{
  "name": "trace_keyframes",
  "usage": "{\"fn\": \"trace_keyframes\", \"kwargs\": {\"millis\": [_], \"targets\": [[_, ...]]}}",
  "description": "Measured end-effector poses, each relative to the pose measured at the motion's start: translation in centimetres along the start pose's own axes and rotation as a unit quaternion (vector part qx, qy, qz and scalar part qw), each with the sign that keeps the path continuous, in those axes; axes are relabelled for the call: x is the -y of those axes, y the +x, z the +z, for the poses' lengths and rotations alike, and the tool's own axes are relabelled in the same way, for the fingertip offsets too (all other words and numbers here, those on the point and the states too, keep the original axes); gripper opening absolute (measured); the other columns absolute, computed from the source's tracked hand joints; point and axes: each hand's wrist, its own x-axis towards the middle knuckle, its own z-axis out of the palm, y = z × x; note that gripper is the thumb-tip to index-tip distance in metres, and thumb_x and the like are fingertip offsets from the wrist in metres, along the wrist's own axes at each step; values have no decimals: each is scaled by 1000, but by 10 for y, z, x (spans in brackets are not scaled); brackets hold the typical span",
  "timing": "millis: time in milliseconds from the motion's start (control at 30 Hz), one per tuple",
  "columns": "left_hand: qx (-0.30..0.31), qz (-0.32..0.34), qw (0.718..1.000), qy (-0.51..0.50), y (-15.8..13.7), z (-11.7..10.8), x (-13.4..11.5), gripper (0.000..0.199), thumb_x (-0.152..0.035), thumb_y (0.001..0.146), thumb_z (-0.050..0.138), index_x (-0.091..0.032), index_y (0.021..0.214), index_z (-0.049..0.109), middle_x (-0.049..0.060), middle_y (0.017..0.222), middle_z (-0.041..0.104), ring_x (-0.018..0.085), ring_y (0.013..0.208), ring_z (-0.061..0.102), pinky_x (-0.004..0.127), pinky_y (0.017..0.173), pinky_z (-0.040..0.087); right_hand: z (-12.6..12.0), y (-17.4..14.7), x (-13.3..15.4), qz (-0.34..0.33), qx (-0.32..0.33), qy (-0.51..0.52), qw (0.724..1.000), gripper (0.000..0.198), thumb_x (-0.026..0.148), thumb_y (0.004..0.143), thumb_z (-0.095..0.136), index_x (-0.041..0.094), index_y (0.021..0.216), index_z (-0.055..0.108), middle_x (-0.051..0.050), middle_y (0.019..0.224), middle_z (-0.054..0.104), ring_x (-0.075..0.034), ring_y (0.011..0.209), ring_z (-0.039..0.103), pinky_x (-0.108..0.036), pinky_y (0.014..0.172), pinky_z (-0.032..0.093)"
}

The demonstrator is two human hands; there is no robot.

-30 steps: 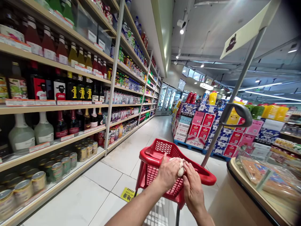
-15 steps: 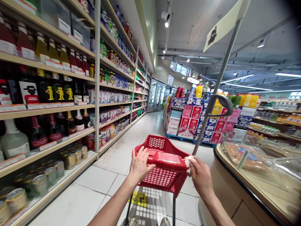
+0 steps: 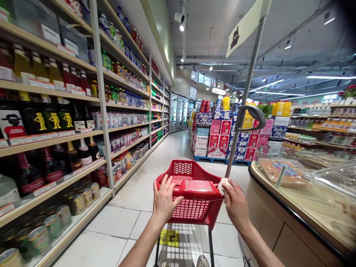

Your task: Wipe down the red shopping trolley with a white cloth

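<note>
A red shopping cart (image 3: 194, 209) with a plastic mesh basket stands in front of me. My left hand (image 3: 164, 200) lies on the left part of its red handle (image 3: 180, 191), fingers stretched over the bar and thumb apart. At the handle's right end, my right hand (image 3: 235, 202) is closed on a crumpled white tissue (image 3: 223, 185), pressed close to the bar. A clear label panel (image 3: 198, 185) sits in the middle of the handle. The basket's inside is partly hidden by the handle.
Shelves of bottles and cans (image 3: 69, 133) line the left. On the right is a counter (image 3: 267, 207) with a packaged food tray (image 3: 286, 173). A grey pole (image 3: 235, 144) with a flag rises beyond the cart. Stacked drink cartons (image 3: 218, 139) stand ahead, right of the tiled aisle (image 3: 175, 142).
The view has shifted slightly right, so shelves, pole and counter sit further left in it. Both hands stay at the handle, and the tissue remains in my right hand.
</note>
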Motion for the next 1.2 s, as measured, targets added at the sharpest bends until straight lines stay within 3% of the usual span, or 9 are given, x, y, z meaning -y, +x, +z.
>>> {"fn": "trace_keyframes", "kwargs": {"millis": [67, 233, 433, 600, 733, 867, 967, 1100, 1200], "targets": [[3, 1, 1000, 4, 0, 0, 0, 34, -39, 72, 57, -20, 100, 55, 12, 125, 49, 31, 120, 37, 63, 97, 18, 2, 2, 16, 12, 1, 51, 999, 31, 25, 83, 35, 21, 105, 56, -8, 120, 51, -21, 110, 47, -41, 89, 42], [5, 7, 1000, 16, 1, -3, 1, 33, -38, 74, 55, -21, 102, 54, 13, 124, 49, 30, 120, 38, 63, 97, 17, 13, 16, 84, -73, 14, 147, 986, 34, 15, 81, 35, 22, 106, 56, -7, 121, 51, -18, 110, 48, -38, 94, 38], [3, 15, 1000, 21, 1, 0, 1, 33, -38, 73, 55, -21, 102, 54, 13, 125, 49, 30, 121, 36, 62, 97, 16, 13, 11, 78, -110, 70, 17, 991, 34, 28, 82, 42, 21, 114, 52, -10, 128, 45, -24, 118, 40, -49, 97, 29], [17, 14, 999, 32, 2, -1, 3, 30, -33, 74, 54, -23, 102, 55, 11, 126, 49, 30, 120, 37, 63, 97, 15, 25, 12, 113, -159, 92, 41, 982, 40, 35, 75, 54, 19, 111, 53, -12, 129, 43, -25, 120, 37, -44, 96, 33], [25, 15, 999, 39, 2, -2, 3, 33, -39, 74, 54, -22, 102, 54, 11, 125, 49, 30, 120, 37, 64, 97, 14, 13, 12, 69, -170, 72, 38, 982, 24, 22, 83, 43, 26, 101, 58, -5, 122, 51, -18, 113, 45, -44, 98, 29], [18, 14, 999, 40, 2, 0, 1, 34, -42, 74, 54, -22, 102, 55, 11, 126, 49, 30, 121, 36, 63, 98, 14, -1, 5, 4, -55, -27, -26, 998, 25, 23, 85, 37, 20, 95, 60, -10, 114, 56, -21, 106, 50, -49, 95, 30], [13, 15, 999, 42, 2, 1, 1, 34, -42, 74, 54, -22, 101, 55, 11, 125, 49, 31, 121, 36, 63, 97, 14, 7, 1, 25, -45, -31, -14, 998, 25, 22, 84, 38, 19, 95, 61, -10, 117, 54, -22, 112, 46, -46, 94, 33], [20, 19, 999, 46, 3, -2, 2, 33, -40, 75, 53, -21, 102, 55, 12, 125, 49, 30, 120, 37, 64, 97, 14, 16, 2, 76, -177, 33, 26, 983, 30, 23, 82, 45, 22, 111, 55, -8, 126, 47, -21, 120, 38, -43, 99, 28], [25, 16, 998, 49, 4, -3, 1, 33, -39, 75, 52, -21, 102, 56, 12, 124, 50, 30, 120, 38, 63, 97, 13, 6, 2, 50, -205, 39, 9, 978, 30, 22, 83, 45, 25, 111, 54, -7, 125, 49, -20, 116, 43, -46, 101, 22]]}}
